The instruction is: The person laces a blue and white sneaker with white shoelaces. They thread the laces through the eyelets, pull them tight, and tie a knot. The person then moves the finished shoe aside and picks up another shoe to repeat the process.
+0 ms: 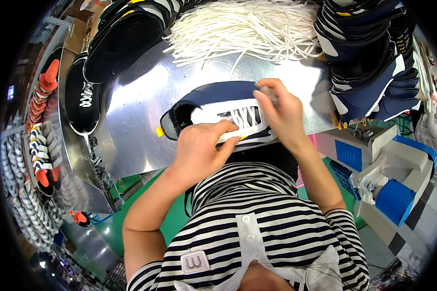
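Observation:
A navy and white shoe upper (223, 92) lies on its side across the metal table, its dark heel opening to the left with a yellow tab (160, 131). White shoelace (245, 116) runs in several rows over its eyelets. My left hand (204, 148) pinches the lower edge of the lacing area between thumb and forefinger. Over the toe end, my right hand (284, 111) is closed, thumb against forefinger. Something greyish shows between its fingers, too blurred to name.
A heap of loose white shoelaces (247, 29) covers the table's back. Stacked navy and white uppers (369, 92) stand at the right, black ones (126, 43) at the back left. A black laced shoe upper (82, 99) rests left. A white and blue machine (393, 169) stands lower right.

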A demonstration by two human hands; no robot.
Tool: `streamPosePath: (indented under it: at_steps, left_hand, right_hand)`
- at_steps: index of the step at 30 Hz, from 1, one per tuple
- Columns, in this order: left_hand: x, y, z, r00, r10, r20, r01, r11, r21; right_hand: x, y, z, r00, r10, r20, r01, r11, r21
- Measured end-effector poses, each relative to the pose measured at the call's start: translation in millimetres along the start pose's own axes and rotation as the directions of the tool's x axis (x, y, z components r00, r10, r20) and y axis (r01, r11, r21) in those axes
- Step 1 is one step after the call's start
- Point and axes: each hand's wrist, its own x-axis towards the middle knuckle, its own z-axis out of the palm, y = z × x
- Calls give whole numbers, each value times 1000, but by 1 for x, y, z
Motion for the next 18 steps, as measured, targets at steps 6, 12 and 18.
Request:
streamPosePath:
  at_steps: [6,12,18]
  left_hand:
    - [-14,-11,-23,994,-37,100,25,993,119]
    - [-2,-10,-4,946,-265,-188,245,962,-124]
    - [-1,-11,2,962,-156,-224,165,986,23]
  right_hand:
    - [0,9,11,999,12,-43,-13,999,-34]
    - [9,-5,-4,949,125,290,-190,959,209]
    - [23,-16,-3,900,79,429,-74,997,-29]
